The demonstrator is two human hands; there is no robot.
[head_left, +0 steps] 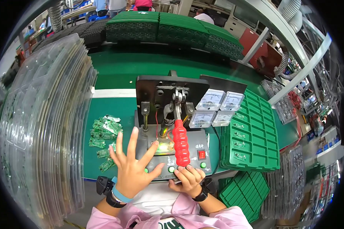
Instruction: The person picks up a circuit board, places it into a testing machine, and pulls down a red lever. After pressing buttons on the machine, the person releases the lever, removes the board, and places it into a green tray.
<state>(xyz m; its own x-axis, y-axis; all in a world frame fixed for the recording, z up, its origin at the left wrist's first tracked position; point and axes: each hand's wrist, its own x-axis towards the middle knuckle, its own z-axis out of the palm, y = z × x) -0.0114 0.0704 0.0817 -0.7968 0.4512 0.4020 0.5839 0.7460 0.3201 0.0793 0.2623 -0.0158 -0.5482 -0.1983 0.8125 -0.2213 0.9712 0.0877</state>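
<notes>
A black test fixture (162,168) stands before me, with a toggle clamp whose red ribbed handle (181,147) points towards me. My left hand (133,168) is open, fingers spread over the fixture's left front; its index fingertip is beside a small lit circuit board (165,147) under the press. My right hand (189,179) is closed at the fixture's front edge, fingers curled just below the handle's end. Whether it grips anything is hidden. Loose green circuit boards (105,131) lie in a heap left of the fixture.
Tall stacked clear plastic trays (46,126) rise at the left. Four-dial analog meters (212,107) stand behind right. A green compartment tray (252,133) holding several boards is at the right, another green tray (246,194) below. Green tray stacks (179,30) line the back; people work beyond.
</notes>
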